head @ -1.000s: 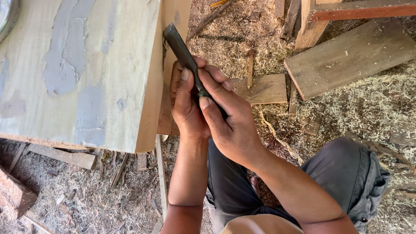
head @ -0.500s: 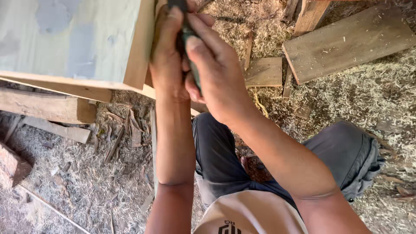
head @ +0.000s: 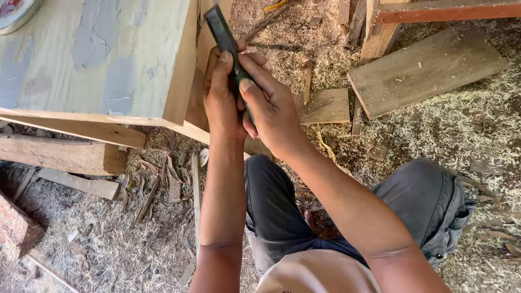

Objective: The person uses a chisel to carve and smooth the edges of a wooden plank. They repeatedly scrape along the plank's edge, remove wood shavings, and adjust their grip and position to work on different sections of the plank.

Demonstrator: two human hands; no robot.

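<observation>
Both hands are gripping 1 chisel (head: 223,40) against the right edge of a pale wooden panel (head: 108,59). Left hand (head: 222,97) is wrapping the blade low, fingers closed on it; right hand (head: 271,108) is clamping the dark handle. Cutting tip is probably hidden behind the fingers. Best kept flat to the edge, strokes shallow, above sawdust floor (head: 461,135).

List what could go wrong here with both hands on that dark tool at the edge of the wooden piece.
1. Both hands, left hand and right hand, grip the chisel-like tool close together; a slip might drive a finger against the wooden box's edge.
2. The person's knee sits just below the work, so a dropped tool may strike it.
3. Loose shavings underfoot could let things shift.
</observation>
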